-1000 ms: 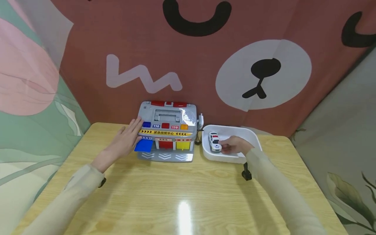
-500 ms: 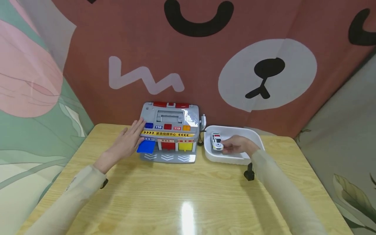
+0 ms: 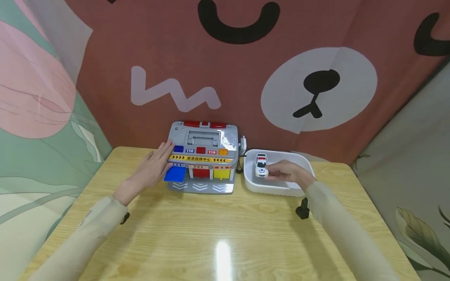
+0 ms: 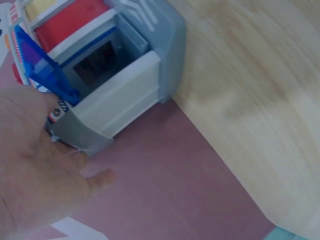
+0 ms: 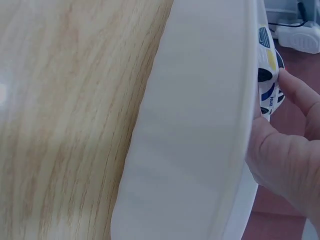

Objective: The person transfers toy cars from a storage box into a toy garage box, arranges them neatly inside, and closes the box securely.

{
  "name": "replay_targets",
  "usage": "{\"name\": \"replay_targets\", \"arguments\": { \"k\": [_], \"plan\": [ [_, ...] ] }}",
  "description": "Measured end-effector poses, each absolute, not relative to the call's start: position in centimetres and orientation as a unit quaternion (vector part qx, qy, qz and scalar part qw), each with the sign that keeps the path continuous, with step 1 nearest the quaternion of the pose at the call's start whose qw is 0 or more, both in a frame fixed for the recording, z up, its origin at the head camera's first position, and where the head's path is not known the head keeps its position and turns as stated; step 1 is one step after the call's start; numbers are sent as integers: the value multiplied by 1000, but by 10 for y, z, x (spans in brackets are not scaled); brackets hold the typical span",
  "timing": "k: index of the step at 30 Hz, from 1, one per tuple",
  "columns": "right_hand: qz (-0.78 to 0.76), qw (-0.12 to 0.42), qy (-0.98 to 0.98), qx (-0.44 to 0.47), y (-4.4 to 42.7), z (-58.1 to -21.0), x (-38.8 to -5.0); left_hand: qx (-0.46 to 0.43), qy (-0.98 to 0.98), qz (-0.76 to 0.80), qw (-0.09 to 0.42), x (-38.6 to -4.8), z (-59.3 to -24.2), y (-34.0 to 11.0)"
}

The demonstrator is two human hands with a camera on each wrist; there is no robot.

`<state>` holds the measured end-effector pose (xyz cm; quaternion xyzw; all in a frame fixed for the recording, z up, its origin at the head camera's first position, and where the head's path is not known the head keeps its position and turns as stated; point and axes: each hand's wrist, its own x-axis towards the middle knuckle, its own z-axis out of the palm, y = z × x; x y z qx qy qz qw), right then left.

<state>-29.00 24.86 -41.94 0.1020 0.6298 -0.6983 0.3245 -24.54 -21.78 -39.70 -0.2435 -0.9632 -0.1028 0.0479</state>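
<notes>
My left hand (image 3: 152,167) lies with straight fingers against the left side of a grey toy emergency station (image 3: 202,156). Its blue garage door (image 3: 175,174) is swung up; the red and yellow doors beside it are down. In the left wrist view, the bay behind the blue door (image 4: 47,67) shows open. At the right, my right hand (image 3: 286,173) pinches a white toy police car (image 3: 261,166) between thumb and fingers, inside a white tray (image 3: 309,164). The right wrist view shows the car (image 5: 270,75) partly behind the tray's wall (image 5: 200,110).
Both the station and the tray stand near the back of a wooden table (image 3: 197,234), before a printed cloth backdrop (image 3: 228,70). A small white handset-like part (image 3: 243,144) with a dark cord hangs on the station's right side, close to the tray.
My right hand has turned the police car to point more directly toward me and shifted slightly right. The left hand stays on the station; the view has shifted a little.
</notes>
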Motion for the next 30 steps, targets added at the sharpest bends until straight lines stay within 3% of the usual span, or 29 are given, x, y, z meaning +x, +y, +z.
{"name": "replay_targets", "arguments": {
  "k": [10, 19, 30],
  "plan": [
    [-722, 308, 614, 82, 258, -407, -276, -273, -952, -99, 99, -247, -395, -220],
    [-737, 315, 595, 63, 248, -405, -258, -266, -957, -86, 75, -244, -397, -220],
    [-737, 307, 600, 53, 241, -399, -239, -268, -955, -90, 86, -244, -396, -218]
  ]
}}
